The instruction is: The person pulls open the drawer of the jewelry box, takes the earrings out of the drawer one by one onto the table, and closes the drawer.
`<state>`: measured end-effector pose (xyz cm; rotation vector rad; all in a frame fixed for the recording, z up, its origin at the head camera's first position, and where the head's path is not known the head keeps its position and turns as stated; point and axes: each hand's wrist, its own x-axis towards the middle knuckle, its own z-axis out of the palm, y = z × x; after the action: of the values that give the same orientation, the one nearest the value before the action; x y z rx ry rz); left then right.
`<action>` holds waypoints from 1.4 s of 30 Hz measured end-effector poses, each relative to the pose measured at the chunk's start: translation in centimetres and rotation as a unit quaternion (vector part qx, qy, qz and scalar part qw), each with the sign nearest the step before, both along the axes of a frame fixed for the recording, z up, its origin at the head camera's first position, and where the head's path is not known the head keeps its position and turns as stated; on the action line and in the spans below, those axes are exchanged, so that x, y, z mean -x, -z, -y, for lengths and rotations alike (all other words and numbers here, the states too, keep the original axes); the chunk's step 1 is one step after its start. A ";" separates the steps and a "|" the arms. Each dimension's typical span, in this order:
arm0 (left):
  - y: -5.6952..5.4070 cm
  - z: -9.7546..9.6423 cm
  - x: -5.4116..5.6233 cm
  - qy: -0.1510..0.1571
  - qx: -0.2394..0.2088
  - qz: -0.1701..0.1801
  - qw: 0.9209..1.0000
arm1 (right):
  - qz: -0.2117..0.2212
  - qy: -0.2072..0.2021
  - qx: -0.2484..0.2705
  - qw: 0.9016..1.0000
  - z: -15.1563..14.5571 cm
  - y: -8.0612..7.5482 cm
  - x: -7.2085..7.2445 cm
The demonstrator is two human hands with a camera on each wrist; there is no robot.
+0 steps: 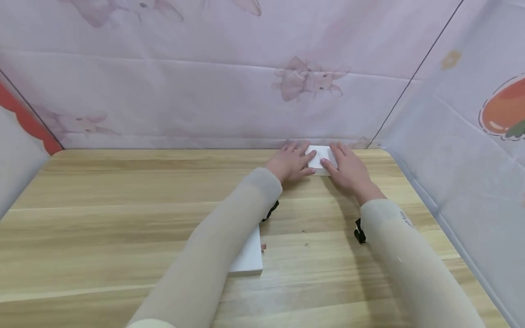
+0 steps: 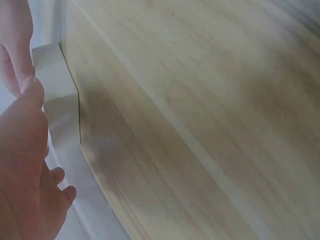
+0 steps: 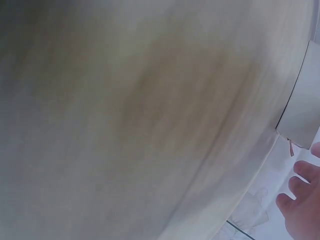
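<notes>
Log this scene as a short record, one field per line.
Far white box: on the table's far edge, between the two hands
Left hand: at that box's left side, fingers spread
Right hand: at its right side, thumb over the top
Near white box: closer to the person, partly hidden by the left sleeve; a small brown tab sticks out at its right
Table: wood-grain top
Backdrop: pale pink cloth with printed rabbits
</notes>
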<state>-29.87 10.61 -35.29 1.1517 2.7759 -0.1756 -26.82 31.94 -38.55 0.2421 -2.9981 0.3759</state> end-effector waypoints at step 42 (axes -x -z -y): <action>-1.3 8.8 -2.0 0.028 0.020 0.026 0.999 | 0.067 -0.043 -0.015 0.997 9.3 -2.9 -0.9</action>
<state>-27.83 1.77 -33.94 1.2066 2.6853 -0.2026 -25.89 22.67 -35.63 0.3626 -3.1355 0.3696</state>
